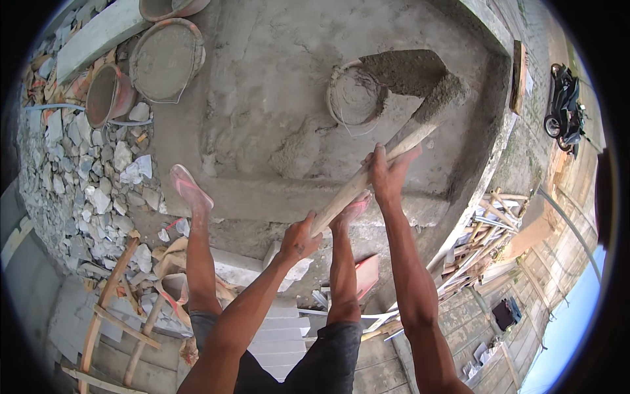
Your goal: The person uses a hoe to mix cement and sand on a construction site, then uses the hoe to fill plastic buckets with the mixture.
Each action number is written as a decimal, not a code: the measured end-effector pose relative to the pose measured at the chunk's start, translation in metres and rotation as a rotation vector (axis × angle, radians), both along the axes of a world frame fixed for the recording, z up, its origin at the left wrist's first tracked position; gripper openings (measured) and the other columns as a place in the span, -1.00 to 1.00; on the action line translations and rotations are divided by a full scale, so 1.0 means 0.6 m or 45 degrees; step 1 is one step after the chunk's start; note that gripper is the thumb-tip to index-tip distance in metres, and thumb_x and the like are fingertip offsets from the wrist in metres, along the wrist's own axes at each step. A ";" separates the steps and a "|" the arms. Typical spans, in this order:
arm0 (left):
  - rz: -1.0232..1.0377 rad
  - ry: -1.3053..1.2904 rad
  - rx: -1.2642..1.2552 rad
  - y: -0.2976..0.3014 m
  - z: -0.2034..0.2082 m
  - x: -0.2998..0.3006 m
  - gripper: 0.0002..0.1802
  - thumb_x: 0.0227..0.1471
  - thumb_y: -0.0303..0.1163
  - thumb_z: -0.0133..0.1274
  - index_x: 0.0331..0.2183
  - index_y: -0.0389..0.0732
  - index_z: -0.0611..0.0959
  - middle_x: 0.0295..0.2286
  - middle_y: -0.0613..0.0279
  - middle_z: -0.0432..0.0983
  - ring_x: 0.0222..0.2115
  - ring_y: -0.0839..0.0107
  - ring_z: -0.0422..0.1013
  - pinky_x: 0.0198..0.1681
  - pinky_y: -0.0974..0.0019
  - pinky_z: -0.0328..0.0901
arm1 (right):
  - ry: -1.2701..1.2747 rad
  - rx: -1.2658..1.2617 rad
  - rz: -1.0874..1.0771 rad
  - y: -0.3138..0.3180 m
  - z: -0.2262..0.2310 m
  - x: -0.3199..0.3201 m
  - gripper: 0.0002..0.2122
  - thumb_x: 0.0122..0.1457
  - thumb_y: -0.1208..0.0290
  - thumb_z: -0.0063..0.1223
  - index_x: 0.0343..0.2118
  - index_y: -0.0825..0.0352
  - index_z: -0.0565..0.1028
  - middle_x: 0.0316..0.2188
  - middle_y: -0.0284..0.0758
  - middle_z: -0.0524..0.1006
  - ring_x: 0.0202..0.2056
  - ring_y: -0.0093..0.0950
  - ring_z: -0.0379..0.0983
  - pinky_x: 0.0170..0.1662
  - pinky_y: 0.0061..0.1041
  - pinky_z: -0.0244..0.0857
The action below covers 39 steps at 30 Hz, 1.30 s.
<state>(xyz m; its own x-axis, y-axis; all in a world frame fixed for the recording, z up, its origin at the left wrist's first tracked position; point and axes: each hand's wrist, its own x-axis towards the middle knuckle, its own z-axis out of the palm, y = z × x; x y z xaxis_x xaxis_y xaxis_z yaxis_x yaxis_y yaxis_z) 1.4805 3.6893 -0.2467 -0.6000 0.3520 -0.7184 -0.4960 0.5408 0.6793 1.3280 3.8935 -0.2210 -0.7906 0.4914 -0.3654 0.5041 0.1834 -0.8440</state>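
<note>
Both of my hands are closed around the wooden handle of a hoe, which runs diagonally up to the right. My left hand grips the lower end, and my right hand holds it farther up, toward the head. The hoe's broad blade is coated in wet grey mortar, and its tip reaches over the rim of a bucket. That bucket stands in the mixing area with grey mortar inside and a thin wire handle hanging at its near side. Wet mortar lies heaped left of the bucket.
A mortar-filled bucket and an orange-brown bucket stand at the upper left. Broken rubble spreads along the left. A low concrete edge borders the right side. My sandalled feet straddle the near ledge; a wooden ladder lies lower left.
</note>
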 end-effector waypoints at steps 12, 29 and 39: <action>-0.017 -0.089 -0.107 -0.048 0.064 0.055 -0.47 -0.09 -0.29 0.16 -0.07 -0.28 0.43 -0.49 -0.28 0.56 -0.37 -0.22 0.52 -0.32 -0.10 0.43 | -0.200 -0.200 0.036 -0.044 0.013 0.044 -0.31 0.18 0.58 -0.02 0.24 0.38 -0.20 -0.14 -0.08 0.35 -0.36 -0.43 0.43 -0.31 -0.44 0.40; 0.531 -0.781 0.039 -0.115 0.065 0.020 -0.72 -0.11 -0.48 0.05 -0.27 -0.35 0.50 -0.62 0.08 0.44 -0.68 0.26 0.41 -0.60 0.18 0.31 | -0.112 1.168 0.825 0.069 -0.333 0.025 -0.29 0.12 0.16 0.16 0.23 0.42 0.12 -0.03 0.09 0.45 -0.05 0.04 0.41 0.13 -0.04 0.17; 1.002 -1.101 0.071 -0.128 0.043 -0.037 -0.87 -0.04 -0.49 0.03 -0.43 -0.26 0.40 -0.71 0.28 0.32 -0.78 0.45 0.26 -0.76 0.26 0.19 | -0.501 0.705 0.996 0.108 -0.282 -0.039 -0.65 0.15 0.18 0.11 -0.16 0.38 0.44 -0.36 0.03 0.56 -0.29 0.01 0.50 -0.23 -0.13 0.33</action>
<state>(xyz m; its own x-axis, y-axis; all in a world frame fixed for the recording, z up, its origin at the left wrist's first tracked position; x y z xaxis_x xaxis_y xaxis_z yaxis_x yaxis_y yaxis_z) 1.4582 3.6128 -0.2208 0.0144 0.1451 -0.9893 -0.9893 -0.1415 -0.0351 1.3045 3.9581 -0.3904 -0.8348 0.0698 -0.5460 0.2989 0.8905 -0.3430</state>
